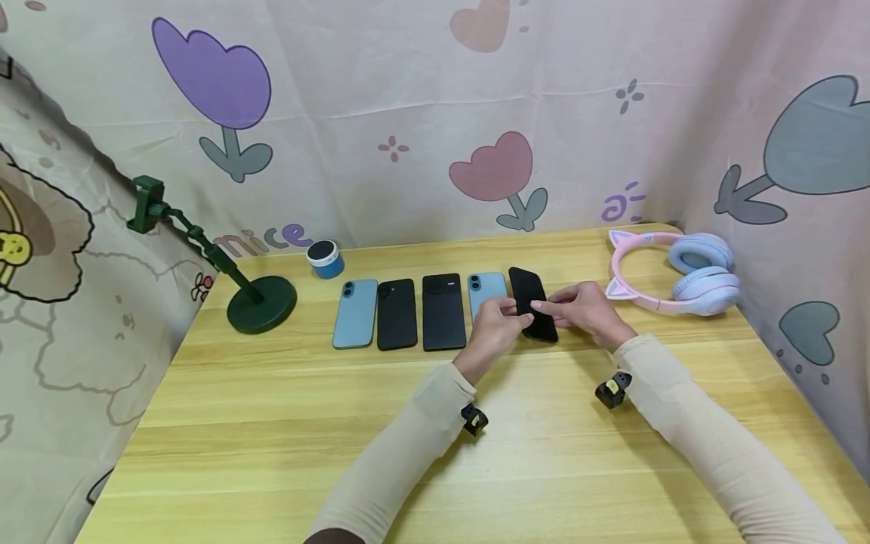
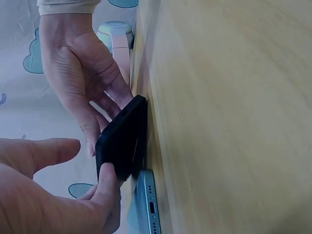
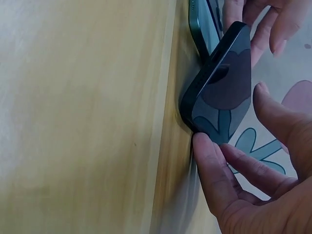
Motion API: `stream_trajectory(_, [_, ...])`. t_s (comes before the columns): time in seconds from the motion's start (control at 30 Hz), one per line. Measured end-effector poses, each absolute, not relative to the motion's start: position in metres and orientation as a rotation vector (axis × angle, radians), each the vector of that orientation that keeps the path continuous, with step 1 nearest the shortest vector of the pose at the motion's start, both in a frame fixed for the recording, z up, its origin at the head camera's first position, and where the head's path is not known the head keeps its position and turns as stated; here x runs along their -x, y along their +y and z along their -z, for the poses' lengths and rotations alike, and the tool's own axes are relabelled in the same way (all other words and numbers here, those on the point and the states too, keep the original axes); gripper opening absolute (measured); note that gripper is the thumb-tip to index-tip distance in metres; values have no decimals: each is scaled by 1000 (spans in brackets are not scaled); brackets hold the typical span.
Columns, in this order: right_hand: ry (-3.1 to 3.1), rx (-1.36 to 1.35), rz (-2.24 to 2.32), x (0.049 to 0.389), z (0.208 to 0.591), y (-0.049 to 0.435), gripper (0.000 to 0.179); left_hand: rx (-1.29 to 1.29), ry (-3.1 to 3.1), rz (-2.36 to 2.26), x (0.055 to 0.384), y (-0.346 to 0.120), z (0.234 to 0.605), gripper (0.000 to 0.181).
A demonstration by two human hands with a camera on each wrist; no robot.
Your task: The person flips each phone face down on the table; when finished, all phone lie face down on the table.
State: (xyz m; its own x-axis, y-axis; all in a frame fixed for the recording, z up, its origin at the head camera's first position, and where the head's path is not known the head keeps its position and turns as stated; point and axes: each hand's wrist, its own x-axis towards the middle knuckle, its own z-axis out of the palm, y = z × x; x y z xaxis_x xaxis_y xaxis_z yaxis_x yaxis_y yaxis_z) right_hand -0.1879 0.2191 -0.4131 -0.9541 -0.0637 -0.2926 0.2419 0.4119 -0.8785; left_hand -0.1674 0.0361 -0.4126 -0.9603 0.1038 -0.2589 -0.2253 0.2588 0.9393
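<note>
A black phone (image 1: pixel 526 285) is tilted between both hands, its left long edge raised and its right edge low by the table. My left hand (image 1: pixel 491 331) holds the raised edge with its fingertips, a finger under the phone (image 2: pixel 122 139). My right hand (image 1: pixel 590 311) grips the low edge, fingers beneath and thumb over the glossy screen (image 3: pixel 226 90), which reflects the patterned curtain. A light blue phone (image 1: pixel 484 284) lies just left of it, its lower part hidden by my left hand. Farther left in the row lie a black phone (image 1: pixel 444 313), another black phone (image 1: pixel 397 316) and a light blue phone (image 1: pixel 355 313).
Pink and blue cat-ear headphones (image 1: pixel 703 291) lie at the back right of the wooden table (image 1: pixel 285 431). On the back left stand a dark green phone stand (image 1: pixel 261 306) and a small blue-and-white jar (image 1: pixel 326 261). A patterned curtain (image 1: pixel 381 91) hangs behind.
</note>
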Motion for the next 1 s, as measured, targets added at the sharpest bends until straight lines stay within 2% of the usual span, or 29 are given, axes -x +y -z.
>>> stream_trajectory(0.37, [2233, -189, 1694, 190, 415, 217, 64, 174, 2185, -1928, 168, 34, 412, 33])
stream_trajectory(0.63, [2126, -197, 1748, 190, 416, 217, 75, 150, 2167, -1984, 169, 32, 415, 32])
stream_trajectory(1.0, [2033, -198, 1816, 189, 415, 217, 74, 133, 2103, -2019, 170, 34, 416, 30])
